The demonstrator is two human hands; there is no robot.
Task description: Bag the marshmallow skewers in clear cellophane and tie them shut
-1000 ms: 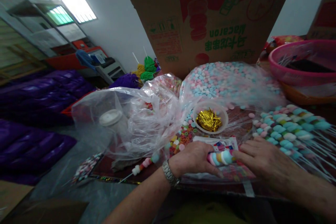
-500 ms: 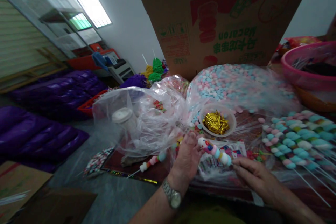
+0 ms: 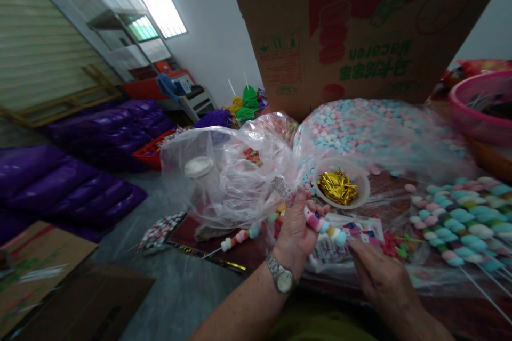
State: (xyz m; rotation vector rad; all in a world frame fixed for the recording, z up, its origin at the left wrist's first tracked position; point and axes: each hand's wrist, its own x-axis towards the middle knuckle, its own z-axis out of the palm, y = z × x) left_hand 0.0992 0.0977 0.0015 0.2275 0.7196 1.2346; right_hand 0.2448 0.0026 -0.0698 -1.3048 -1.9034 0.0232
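A marshmallow skewer [image 3: 325,228] in pink, white, yellow and blue slants down to the right between my hands. My left hand [image 3: 298,232], wearing a metal watch, has its fingers curled around the skewer's upper end, which carries a white piece with dark and red marks. The lower end, beside the blue marshmallow, is pinched by my right hand [image 3: 378,272]; the stick itself is hidden by the fingers. Under the skewer lie printed clear wrappers [image 3: 370,225]. Just beyond my left hand stands a bowl [image 3: 363,187] of gold twist ties [image 3: 337,186].
Finished marshmallow skewers [image 3: 464,218] are piled at the right. A large bag of marshmallows [image 3: 352,122] lies behind the bowl, before a cardboard box [image 3: 288,37]. Crumpled clear bags [image 3: 240,181] and a single skewer [image 3: 240,238] are at the left. A pink basin [image 3: 476,117] stands far right.
The view has shifted, so the scene sits further right. My left fingers have closed in around the skewer's upper end. My right hand has turned, its back now more toward me.
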